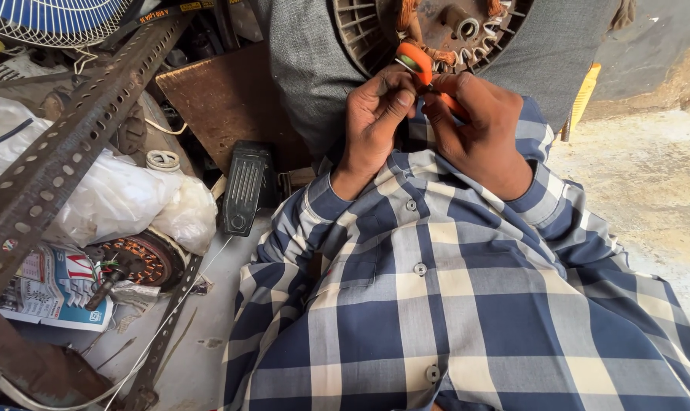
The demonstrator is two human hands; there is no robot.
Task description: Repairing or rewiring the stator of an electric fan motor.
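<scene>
Close in, left hand (371,114) pinches fine wire against the orange-handled cutter (419,65); right hand (478,125) is closed round its handles. Just beyond, on the lap, sits the motor stator (436,30), copper windings exposed. Risk: the blades could nick a neighbouring winding or a fingertip (403,97), working so tight.

Both hands raised, close together: left hand (375,114) pinching, right hand (478,125) curled.
</scene>
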